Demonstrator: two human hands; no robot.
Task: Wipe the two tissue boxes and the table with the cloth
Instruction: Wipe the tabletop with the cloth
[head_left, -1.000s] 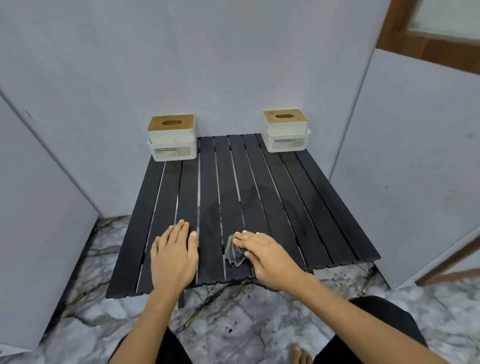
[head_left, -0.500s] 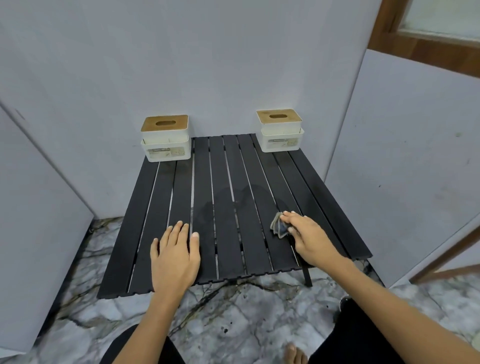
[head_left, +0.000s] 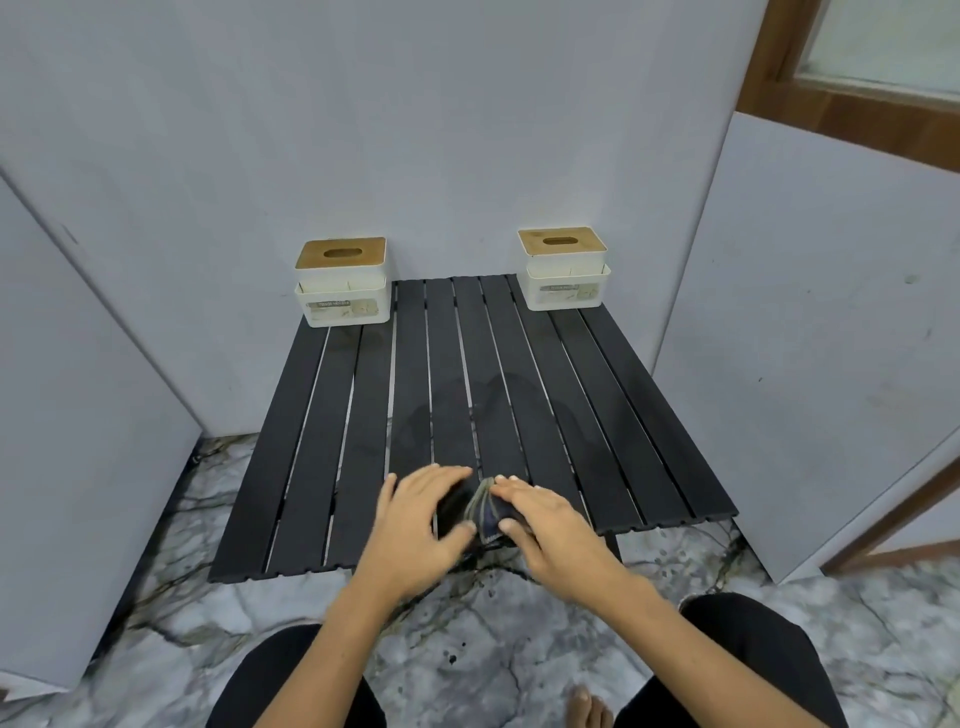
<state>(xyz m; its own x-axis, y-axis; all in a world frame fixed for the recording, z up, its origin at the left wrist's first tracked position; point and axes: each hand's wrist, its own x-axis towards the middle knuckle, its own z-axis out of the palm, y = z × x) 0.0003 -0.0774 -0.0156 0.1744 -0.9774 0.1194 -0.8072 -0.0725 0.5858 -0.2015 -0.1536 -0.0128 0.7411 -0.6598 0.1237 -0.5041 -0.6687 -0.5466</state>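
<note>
A low black slatted table (head_left: 597, 395) stands against the wall. Two white tissue boxes with wooden lids sit at its back corners, the left tissue box (head_left: 343, 283) and the right tissue box (head_left: 563, 270). A small dark folded cloth (head_left: 485, 512) lies near the table's front edge, in the middle. My right hand (head_left: 550, 525) presses on the cloth and grips it from the right. My left hand (head_left: 421, 514) rests just left of it, fingers spread, thumb touching the cloth's edge. Damp streaks show on the middle slats.
Grey panels (head_left: 810, 338) close in the table on the right and left (head_left: 78, 415). The marble floor (head_left: 467, 639) lies in front, with my knees and a bare foot (head_left: 587, 706) at the bottom. A wooden door frame (head_left: 831, 104) is at upper right.
My right hand slid the cloth right, then back left to the front middle. My left hand moved right, beside the cloth, and now touches it.
</note>
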